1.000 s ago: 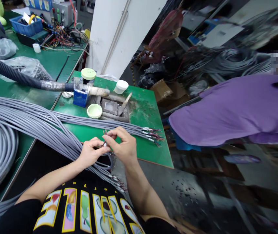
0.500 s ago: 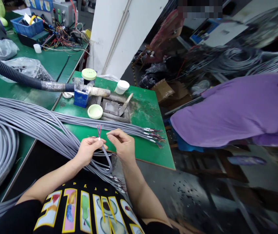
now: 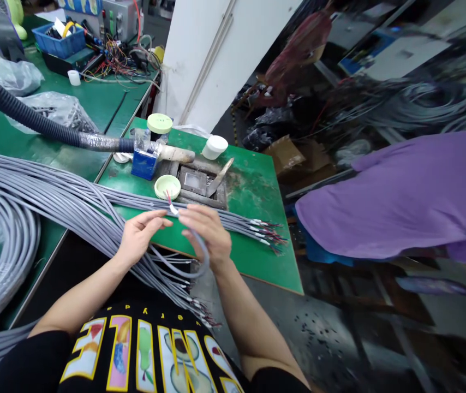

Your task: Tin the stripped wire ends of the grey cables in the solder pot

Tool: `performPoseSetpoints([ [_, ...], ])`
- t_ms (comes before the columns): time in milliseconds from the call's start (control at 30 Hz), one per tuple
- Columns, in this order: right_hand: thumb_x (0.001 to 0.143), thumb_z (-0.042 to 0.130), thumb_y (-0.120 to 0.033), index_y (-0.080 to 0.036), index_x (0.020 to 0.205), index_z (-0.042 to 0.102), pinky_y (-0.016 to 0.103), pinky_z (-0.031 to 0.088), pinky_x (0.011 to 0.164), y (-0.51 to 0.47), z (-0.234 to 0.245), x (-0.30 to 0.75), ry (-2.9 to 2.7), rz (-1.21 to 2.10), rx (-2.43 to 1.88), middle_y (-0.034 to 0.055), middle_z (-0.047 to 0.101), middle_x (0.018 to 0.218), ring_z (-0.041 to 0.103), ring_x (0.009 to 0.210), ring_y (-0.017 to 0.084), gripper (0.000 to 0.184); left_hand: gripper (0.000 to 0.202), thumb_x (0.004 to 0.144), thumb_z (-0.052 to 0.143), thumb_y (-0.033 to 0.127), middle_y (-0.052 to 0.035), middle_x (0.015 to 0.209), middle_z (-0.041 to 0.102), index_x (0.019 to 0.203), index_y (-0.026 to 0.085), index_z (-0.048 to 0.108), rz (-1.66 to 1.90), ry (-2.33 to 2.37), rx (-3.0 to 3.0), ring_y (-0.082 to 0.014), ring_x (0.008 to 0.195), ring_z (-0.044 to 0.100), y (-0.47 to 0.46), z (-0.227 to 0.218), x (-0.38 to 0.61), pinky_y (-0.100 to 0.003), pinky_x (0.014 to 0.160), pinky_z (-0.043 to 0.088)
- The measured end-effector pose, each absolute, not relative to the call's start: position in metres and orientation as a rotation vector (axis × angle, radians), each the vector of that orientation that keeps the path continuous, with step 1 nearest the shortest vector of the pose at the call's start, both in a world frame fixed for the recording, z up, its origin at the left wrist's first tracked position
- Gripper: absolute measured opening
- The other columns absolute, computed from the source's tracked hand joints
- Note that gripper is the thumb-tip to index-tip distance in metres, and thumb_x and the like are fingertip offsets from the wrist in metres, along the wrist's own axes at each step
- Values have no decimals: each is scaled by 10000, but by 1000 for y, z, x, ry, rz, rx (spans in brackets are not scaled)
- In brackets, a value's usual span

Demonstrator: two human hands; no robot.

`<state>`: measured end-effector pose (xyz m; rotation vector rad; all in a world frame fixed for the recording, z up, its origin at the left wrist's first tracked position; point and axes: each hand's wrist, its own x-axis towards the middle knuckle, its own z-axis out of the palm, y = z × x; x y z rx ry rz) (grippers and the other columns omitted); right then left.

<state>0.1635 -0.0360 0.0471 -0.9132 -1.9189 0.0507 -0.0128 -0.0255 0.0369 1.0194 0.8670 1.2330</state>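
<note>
A grey multi-core cable [image 3: 203, 252] loops up in front of me. Its end has a white sleeve [image 3: 173, 209], with thin red wires [image 3: 168, 195] sticking out. My right hand [image 3: 212, 234] closes on the cable just below the sleeve, its fingers partly hiding it. Close by on the left, my left hand [image 3: 138, 233] has its thumb and index finger slightly apart beside the sleeve, with nothing visible between them. Behind both hands lies a row of grey cables [image 3: 237, 219], their stripped ends pointing right on the green table [image 3: 253, 177].
A solder pot [image 3: 195, 180] with a scraper [image 3: 220, 177] sits beyond the cables. Near it are a pale green dish [image 3: 167, 187], a white cup [image 3: 215, 147] and a black hose [image 3: 53, 123]. Coiled cables [image 3: 24, 256] lie left. A person in purple [image 3: 400, 202] is at right.
The cable end has passed from my left hand to my right and now tilts up-left. My left hand has drawn slightly left. The view has shifted a little.
</note>
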Motion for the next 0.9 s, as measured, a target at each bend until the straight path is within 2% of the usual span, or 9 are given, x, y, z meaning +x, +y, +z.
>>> performPoseSetpoints([
  [67, 889, 558, -255, -284, 1059, 689, 422, 521, 854, -19, 55, 167, -1796, 33, -983, 54, 728, 983, 632, 987, 233, 216, 260, 811, 653, 405, -41, 782, 740, 939, 190, 722, 1470, 982, 1354, -162, 749, 640, -21, 35, -29, -311, 756, 489],
  [133, 891, 553, -266, -257, 982, 708, 391, 518, 828, 1, 62, 170, -1725, 41, -1084, 62, 719, 927, 638, 920, 220, 180, 152, 842, 624, 301, -31, 778, 741, 915, 205, 717, 1713, 1083, 1665, -166, 770, 630, -14, 31, -45, -322, 762, 482],
  [233, 884, 549, -318, -231, 864, 714, 371, 512, 801, 30, 67, 172, -1702, 97, -1222, 63, 703, 869, 639, 855, 214, 188, 117, 854, 595, 238, -36, 790, 738, 893, 205, 700, 1873, 1196, 1951, -178, 798, 627, -3, 17, -58, -347, 775, 477],
  [433, 854, 546, -358, -223, 787, 698, 344, 493, 754, 72, 57, 168, -1712, 245, -1368, 36, 690, 776, 632, 783, 206, 214, 132, 867, 563, 261, -57, 850, 736, 893, 201, 678, 1802, 1341, 2069, -202, 866, 643, 8, -6, -60, -390, 830, 468],
  [733, 839, 542, -367, -224, 773, 687, 308, 485, 727, 91, 40, 159, -1702, 373, -1449, 25, 701, 741, 643, 755, 191, 214, 158, 872, 551, 290, -48, 815, 733, 864, 211, 687, 1747, 1410, 2035, -203, 860, 647, 5, -8, -60, -395, 831, 476],
  [900, 831, 545, -334, -219, 751, 688, 319, 482, 733, 94, 41, 156, -1720, 411, -1453, 21, 717, 733, 650, 763, 200, 199, 125, 862, 566, 251, -45, 810, 733, 871, 209, 683, 1793, 1354, 2047, -197, 846, 646, 6, -9, -60, -383, 814, 478],
])
